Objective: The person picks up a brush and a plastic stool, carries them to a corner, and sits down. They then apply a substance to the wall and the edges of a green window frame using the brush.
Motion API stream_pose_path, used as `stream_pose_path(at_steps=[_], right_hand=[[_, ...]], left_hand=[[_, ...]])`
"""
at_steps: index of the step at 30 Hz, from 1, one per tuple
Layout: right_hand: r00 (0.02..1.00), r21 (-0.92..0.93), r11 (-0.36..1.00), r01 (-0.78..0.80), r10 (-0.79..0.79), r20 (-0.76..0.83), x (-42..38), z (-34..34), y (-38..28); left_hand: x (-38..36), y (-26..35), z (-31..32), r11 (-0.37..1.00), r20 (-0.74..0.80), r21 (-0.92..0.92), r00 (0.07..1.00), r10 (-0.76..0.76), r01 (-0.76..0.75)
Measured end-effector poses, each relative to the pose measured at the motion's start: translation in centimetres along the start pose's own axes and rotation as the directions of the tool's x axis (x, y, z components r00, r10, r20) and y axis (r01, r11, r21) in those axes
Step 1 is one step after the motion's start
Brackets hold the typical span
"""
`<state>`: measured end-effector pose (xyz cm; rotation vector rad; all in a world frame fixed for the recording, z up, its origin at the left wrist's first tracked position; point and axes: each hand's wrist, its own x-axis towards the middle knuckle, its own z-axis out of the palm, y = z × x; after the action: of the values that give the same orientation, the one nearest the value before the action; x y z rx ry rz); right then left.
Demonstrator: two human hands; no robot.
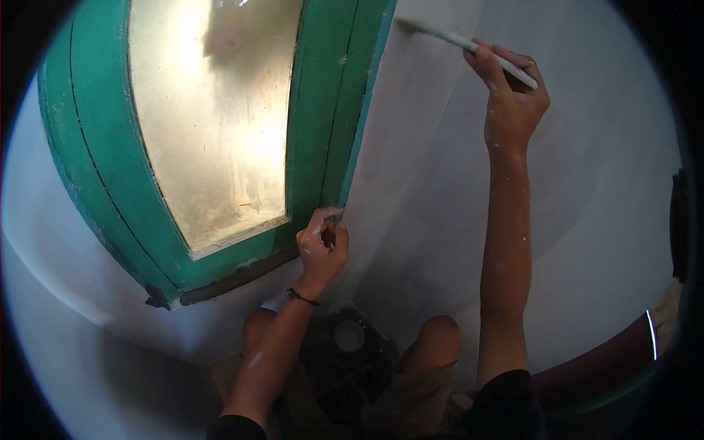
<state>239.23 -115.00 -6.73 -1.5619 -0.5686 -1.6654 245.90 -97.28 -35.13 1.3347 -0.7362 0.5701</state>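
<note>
My right hand (511, 73) is closed around the pale handle of a paintbrush (447, 37), raised high on the right. The dark bristles are at the pale wall (455, 161), just right of the window's edge. My left hand (323, 240) is at the lower right corner of the green window frame (308, 125). Its fingers are loosely curled, with a gap between thumb and index finger and nothing showing between them. The index fingertip rests by the blue edge strip (367, 110). White smears mark both hands.
Frosted glass (213, 132) fills the green frame, which has a rough dark bottom edge (242, 277). Below, between my knees, a round container with pale contents (349, 336) sits on a dark surface. A dark red object (601, 367) lies at lower right.
</note>
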Motion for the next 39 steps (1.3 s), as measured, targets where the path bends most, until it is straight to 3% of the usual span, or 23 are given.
stream_pose_path(at_steps=[2,5,9,14,17,20,26,29,32,35,39], right_hand=[[0.985,0.012,0.99,0.139,-0.137,-0.102,-0.7,0.3,1.1],[0.977,-0.287,0.939,0.191,-0.209,-0.034,-3.7,-0.4,3.4],[0.976,-0.329,0.919,0.218,-0.204,0.075,-10.7,-0.5,3.8],[0.962,-0.307,0.937,0.169,-0.089,0.258,-17.0,-3.0,2.6],[0.913,-0.298,0.932,0.204,-0.071,0.402,-16.5,-4.3,0.8],[0.907,-0.415,0.889,0.192,0.0,0.421,-13.0,-4.1,-2.3],[0.908,-0.376,0.858,0.35,-0.212,0.361,-3.8,-1.3,-0.5],[0.905,-0.25,0.875,0.414,-0.369,0.211,-1.1,0.0,1.1],[0.892,-0.32,0.833,0.452,-0.433,0.132,-1.7,0.1,1.2],[0.898,-0.366,0.82,0.44,-0.403,0.178,-4.8,-0.2,1.1],[0.871,-0.333,0.829,0.449,-0.323,0.371,-9.8,-2.2,1.7]], left_hand=[[-0.1,0.0,0.3,1.0,-0.009,0.007,1.0,0.004,-0.004],[-0.3,-0.3,0.4,1.0,-0.004,0.024,1.0,0.016,-0.016],[-0.3,-0.4,0.4,1.0,-0.007,0.018,1.0,0.022,-0.022],[-0.1,-0.2,0.0,1.0,-0.009,0.023,1.0,0.017,-0.017],[0.0,0.0,-0.2,0.999,-0.01,0.036,1.0,0.013,-0.013],[0.2,0.1,-0.1,1.0,-0.015,0.023,1.0,0.01,-0.009],[-0.1,-0.4,0.1,0.999,0.031,0.036,0.999,-0.009,0.008],[-0.2,-0.7,0.1,0.999,0.046,0.037,0.999,-0.005,0.003],[-0.2,-0.6,-0.1,0.999,0.048,0.045,0.999,-0.003,0.001],[-0.2,-0.2,-0.2,0.999,0.046,0.042,0.999,-0.009,0.007],[-0.1,-0.2,-0.4,0.999,0.047,0.05,0.999,-0.003,0.0]])
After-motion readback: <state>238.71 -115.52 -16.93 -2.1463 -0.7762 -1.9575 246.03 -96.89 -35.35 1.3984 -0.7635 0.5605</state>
